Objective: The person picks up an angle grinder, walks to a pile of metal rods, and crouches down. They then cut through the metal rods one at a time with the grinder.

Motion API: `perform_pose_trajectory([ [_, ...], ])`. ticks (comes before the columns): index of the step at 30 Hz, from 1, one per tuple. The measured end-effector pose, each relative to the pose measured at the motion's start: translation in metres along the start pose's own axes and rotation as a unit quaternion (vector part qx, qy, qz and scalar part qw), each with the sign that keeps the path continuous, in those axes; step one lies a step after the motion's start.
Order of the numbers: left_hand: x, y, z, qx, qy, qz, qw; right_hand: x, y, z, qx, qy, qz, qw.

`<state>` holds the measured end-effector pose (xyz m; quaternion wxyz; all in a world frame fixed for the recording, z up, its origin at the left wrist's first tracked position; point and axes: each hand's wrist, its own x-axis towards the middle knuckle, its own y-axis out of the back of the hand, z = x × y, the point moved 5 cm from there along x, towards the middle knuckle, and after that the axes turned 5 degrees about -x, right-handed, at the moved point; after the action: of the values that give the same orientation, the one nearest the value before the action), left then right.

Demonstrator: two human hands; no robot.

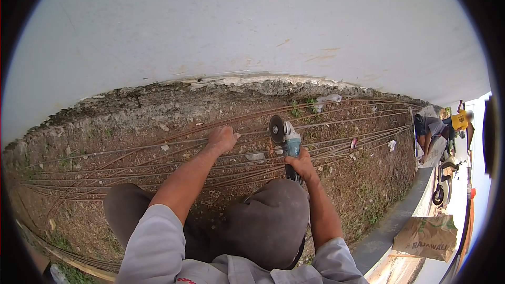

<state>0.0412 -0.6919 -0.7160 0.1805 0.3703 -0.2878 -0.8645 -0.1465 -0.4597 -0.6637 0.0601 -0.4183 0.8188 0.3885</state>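
My right hand is closed around the body of a teal and black angle grinder. The grinder stands upright, its dark cutting disc facing left, at the line of a long thin steel bar. Faint orange streaks like sparks show below the disc. To the left of the disc, my left hand is closed on that bar, with the thumb side towards the grinder. Whether the disc has cut into the metal cannot be made out. Several more steel bars lie across the ground beneath both hands.
A white wall rises close in front, with a rough broken base. Crumpled plastic lies beside it. On the right, a person bends over near another in yellow. A brown paper sack sits beyond the concrete edge.
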Motion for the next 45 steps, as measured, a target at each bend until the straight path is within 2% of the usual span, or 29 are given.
perform_pose_trajectory([
  [6,-0.002,0.003,0.002,0.001,0.004,-0.007,1.0,0.0,0.0,-0.004,0.024,-0.02,-0.01,0.999],
  [11,-0.002,0.003,0.004,0.002,0.015,-0.018,1.0,-0.001,0.003,-0.014,0.014,0.01,0.007,1.0],
  [17,-0.001,0.0,0.002,0.014,0.005,-0.007,1.0,0.009,-0.001,-0.002,0.025,-0.02,-0.024,0.999],
  [21,-0.003,0.001,0.003,0.01,0.003,-0.006,1.0,0.015,-0.003,0.007,0.035,-0.001,-0.023,0.999],
  [23,-0.003,0.003,0.004,0.013,-0.003,0.004,1.0,0.014,-0.002,0.007,0.031,-0.007,-0.028,0.999],
  [25,-0.006,0.005,0.006,0.006,0.017,-0.036,0.999,0.01,-0.001,0.001,0.009,0.0,-0.009,1.0],
  [31,-0.004,0.002,0.003,0.006,0.012,-0.025,1.0,0.001,0.002,-0.013,-0.014,-0.01,-0.001,1.0],
  [35,-0.003,0.0,0.001,-0.004,0.015,-0.019,1.0,0.018,-0.003,0.021,-0.039,-0.002,0.002,0.999],
  [38,-0.005,0.001,0.003,-0.006,0.023,-0.048,0.999,0.019,-0.004,0.022,-0.031,-0.002,-0.011,0.999],
  [45,-0.003,-0.001,0.002,0.001,0.013,-0.036,0.999,0.006,-0.002,-0.002,0.0,-0.01,-0.026,1.0],
])
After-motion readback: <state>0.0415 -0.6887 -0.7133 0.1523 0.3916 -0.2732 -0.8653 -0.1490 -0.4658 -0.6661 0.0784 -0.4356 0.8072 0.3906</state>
